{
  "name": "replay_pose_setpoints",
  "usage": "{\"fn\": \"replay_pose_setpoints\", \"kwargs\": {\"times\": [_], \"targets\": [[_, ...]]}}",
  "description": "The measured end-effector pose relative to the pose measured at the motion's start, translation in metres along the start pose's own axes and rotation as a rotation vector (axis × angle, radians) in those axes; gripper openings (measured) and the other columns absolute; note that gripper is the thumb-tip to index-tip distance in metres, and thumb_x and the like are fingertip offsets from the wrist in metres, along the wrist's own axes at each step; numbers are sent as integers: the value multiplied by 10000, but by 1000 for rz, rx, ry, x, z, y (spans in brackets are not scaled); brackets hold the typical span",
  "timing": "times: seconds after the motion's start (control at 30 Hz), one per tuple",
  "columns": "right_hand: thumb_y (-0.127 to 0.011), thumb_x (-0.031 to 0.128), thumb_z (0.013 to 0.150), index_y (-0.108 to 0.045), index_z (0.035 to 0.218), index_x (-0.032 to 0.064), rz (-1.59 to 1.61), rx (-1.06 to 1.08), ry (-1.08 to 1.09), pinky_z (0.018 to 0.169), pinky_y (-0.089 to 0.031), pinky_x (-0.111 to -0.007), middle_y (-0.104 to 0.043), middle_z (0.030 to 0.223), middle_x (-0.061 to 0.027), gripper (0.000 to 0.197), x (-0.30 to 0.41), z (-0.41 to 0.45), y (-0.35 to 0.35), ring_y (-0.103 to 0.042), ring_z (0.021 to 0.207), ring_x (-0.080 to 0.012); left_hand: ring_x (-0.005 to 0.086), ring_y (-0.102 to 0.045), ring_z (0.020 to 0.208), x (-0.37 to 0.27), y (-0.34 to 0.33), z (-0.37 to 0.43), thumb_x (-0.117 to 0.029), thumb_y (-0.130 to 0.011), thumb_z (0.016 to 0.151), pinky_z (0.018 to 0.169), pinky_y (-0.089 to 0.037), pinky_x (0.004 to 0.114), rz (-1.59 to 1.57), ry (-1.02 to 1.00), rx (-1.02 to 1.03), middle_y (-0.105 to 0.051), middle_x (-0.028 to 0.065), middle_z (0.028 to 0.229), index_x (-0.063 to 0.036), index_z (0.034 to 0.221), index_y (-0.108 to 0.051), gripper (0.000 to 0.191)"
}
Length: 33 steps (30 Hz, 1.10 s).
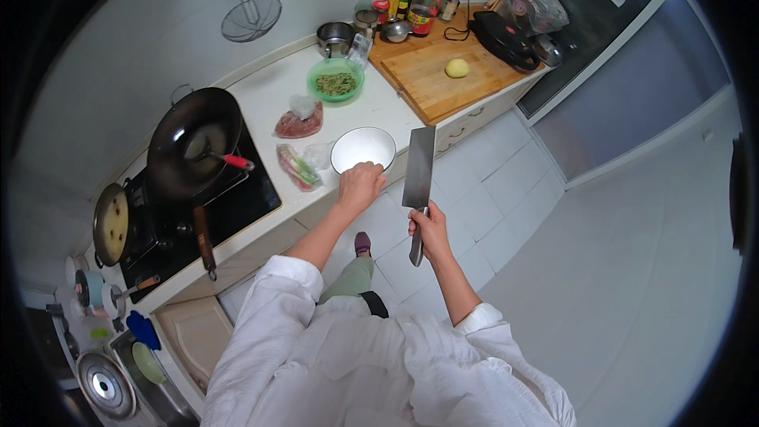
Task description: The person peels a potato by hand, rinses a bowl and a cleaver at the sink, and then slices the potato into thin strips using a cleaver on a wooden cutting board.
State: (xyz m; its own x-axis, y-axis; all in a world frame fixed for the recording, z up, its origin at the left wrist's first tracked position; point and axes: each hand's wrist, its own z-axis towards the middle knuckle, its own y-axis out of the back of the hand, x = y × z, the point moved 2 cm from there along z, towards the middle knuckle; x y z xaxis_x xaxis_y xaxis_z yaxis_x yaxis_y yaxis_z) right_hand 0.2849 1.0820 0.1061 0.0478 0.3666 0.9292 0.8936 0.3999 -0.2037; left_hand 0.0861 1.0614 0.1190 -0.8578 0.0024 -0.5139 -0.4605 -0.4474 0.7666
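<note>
My right hand grips the handle of a cleaver, its broad steel blade pointing away from me beyond the counter's front edge. My left hand is at the near rim of a white bowl with a dark edge; the fingers look closed on the rim. The bowl looks empty and is at the counter's front edge. A peeled potato lies on a wooden cutting board to the right. Left of the bowl are a bag of red meat and a bag with green and pinkish food.
A green bowl of chopped greens stands behind. At left, a wok and a flat pan are on the black stove. Bottles and a black electric appliance stand at the back right. A sink is lower left.
</note>
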Motion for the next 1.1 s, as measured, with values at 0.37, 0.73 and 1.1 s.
{"fn": "replay_pose_setpoints", "kwargs": {"times": [0.37,0.73,1.1], "targets": [[-520,-20,820,-550,918,6,-211,-58,-66,417,-417,-260,-523,634,-36,105,42,176,76,-499,469,-102,290,-604,746,106,-109,124,-192,-678,759,634,-496,430,175,69,128,-593,101,734,-76,744,-621,130],[-534,32,840,-592,986,23,-390,-114,-7,406,-420,-262,-540,626,-30,157,102,352,224,-513,461,-103,282,-555,678,138,-160,164,-173,-677,748,587,-438,418,286,105,8,-527,88,678,-76,684,-571,158],[-565,130,859,-615,1122,44,-709,132,-36,415,-430,-271,-525,564,-25,282,187,571,347,-514,456,-97,338,-527,1053,30,-240,326,-286,-768,714,897,-438,426,137,568,-102,-550,159,1126,-47,1132,-559,525]]}}
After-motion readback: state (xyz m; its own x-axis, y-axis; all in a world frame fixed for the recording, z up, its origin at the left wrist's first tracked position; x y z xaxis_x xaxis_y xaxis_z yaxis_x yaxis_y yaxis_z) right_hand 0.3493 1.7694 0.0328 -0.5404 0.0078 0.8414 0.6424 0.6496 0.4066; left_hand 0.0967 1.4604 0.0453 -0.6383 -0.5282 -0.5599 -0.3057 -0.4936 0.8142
